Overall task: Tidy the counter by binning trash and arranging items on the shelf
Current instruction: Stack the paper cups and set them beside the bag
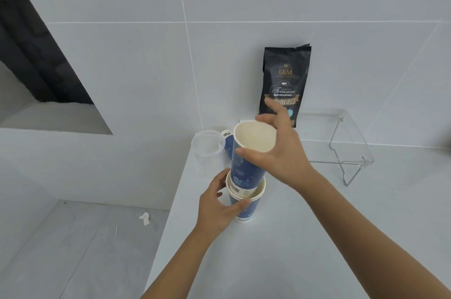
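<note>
Clear jar (208,149), coffee bag (284,83) behind cups (244,176), maybe 3rd.

I see the right hand (278,152) gripping the rim of a blue paper cup (246,166), tilted, its base sitting inside a second blue cup (245,208) that stands on the white counter (305,237). The left hand (217,210) wraps that lower cup from its nine o'clock side. At eleven o'clock from the cups stands a clear plastic cup (207,147), with another blue cup (228,144) just beside it. At one o'clock, a black coffee bag (284,74) leans upright against the tiled wall; at three o'clock sits a clear shelf riser (346,142) on wire legs. A paper scrap (144,218) lies on the floor at nine o'clock.
</note>
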